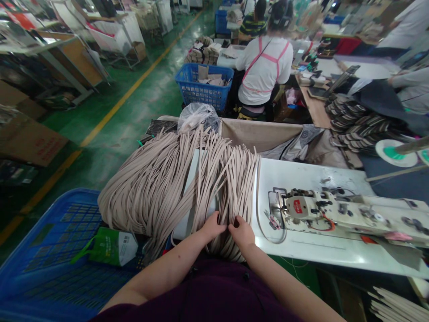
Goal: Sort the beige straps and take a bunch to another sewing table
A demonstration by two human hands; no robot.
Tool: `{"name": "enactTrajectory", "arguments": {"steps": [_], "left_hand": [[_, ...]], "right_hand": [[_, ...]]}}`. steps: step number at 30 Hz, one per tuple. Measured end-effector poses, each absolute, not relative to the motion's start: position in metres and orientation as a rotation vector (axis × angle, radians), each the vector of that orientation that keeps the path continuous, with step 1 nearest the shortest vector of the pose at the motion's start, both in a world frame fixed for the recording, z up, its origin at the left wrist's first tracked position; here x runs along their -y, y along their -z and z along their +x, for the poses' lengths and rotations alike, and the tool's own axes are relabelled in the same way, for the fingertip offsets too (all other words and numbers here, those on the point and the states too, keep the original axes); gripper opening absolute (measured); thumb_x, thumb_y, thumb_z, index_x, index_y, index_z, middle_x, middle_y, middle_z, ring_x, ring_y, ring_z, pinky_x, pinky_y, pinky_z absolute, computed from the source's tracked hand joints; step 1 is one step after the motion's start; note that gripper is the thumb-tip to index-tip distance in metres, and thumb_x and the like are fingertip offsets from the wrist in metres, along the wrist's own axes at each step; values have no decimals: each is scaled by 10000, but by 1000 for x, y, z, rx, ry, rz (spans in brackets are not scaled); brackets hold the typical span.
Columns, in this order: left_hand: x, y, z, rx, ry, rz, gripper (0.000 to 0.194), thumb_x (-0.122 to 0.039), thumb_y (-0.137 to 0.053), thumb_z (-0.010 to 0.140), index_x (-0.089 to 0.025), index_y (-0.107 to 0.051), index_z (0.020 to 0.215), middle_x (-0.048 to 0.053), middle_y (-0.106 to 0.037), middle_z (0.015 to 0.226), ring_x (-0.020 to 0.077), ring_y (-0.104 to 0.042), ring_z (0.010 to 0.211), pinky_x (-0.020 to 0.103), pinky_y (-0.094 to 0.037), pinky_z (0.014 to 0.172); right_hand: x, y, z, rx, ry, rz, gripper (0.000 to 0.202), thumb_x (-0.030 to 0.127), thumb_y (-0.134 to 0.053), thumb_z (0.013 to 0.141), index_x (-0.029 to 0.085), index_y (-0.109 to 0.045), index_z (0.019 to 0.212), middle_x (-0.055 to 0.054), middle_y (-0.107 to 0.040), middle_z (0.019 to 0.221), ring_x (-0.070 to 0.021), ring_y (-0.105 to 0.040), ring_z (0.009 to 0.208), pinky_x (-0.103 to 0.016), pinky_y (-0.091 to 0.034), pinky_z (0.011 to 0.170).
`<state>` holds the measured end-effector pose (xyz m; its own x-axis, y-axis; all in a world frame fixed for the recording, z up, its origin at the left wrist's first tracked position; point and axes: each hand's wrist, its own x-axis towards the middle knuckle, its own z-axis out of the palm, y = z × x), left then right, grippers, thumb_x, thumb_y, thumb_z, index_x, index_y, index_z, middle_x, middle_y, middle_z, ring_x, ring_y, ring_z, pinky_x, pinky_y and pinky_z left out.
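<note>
Long beige fabric straps [243, 188] lie in a thick bundle across the left end of the white sewing table, their near ends hanging over its front edge. My left hand [213, 227] grips straps on the bundle's left side, its fingers partly buried among them. Close beside it, my right hand [242, 232] has its fingers curled around straps on the right side. A larger heap of the same straps [144, 183] spreads to the left. One single strap [258, 201] runs along the table and loops toward the sewing machine [311, 210].
A blue basket [75, 193] at lower left holds a green and white packet [110, 247]. A clear plastic bag [197, 117] lies behind the straps. Past a fabric-lined bin [261, 134], a co-worker [268, 67] sits beside another blue basket [204, 96]. A yellow-lined green aisle runs left.
</note>
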<state>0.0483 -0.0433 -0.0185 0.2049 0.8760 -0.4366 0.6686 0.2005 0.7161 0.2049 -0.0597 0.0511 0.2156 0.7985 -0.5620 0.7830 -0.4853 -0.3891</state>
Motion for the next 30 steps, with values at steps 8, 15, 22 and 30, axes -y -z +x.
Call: {"name": "enactTrajectory", "arguments": {"steps": [8, 15, 22, 30], "left_hand": [[53, 10, 39, -1659, -268, 1468, 180, -145, -609, 872, -175, -621, 1050, 75, -679, 1006, 224, -654, 991, 343, -484, 945], [47, 11, 37, -1725, -242, 1389, 123, -95, -513, 932, -137, -607, 1000, 80, -672, 956, 217, -654, 952, 365, -487, 928], [40, 13, 39, -1624, -221, 1299, 114, -254, -672, 925, -144, -657, 952, 42, -704, 943, 198, -667, 935, 390, -508, 936], [37, 13, 36, -1553, -219, 1211, 170, -291, -683, 931, -136, -673, 1003, 46, -726, 971, 193, -686, 934, 385, -527, 926]], "right_hand": [[59, -43, 207, 1530, -1222, -2335, 313, 279, -605, 890, 184, -646, 1185, -70, -755, 1045, -194, -698, 960, -269, -487, 822], [58, -46, 210, 1511, -1268, -2269, 195, 289, -641, 926, 157, -689, 1061, -57, -745, 1014, -187, -691, 957, -344, -518, 897], [59, -43, 211, 1504, -1270, -2260, 170, 275, -652, 931, 161, -676, 1054, -45, -736, 993, -183, -685, 943, -350, -529, 886], [58, -42, 212, 1500, -1274, -2271, 145, 274, -665, 933, 157, -678, 1018, -30, -721, 949, -176, -679, 905, -362, -538, 873]]}}
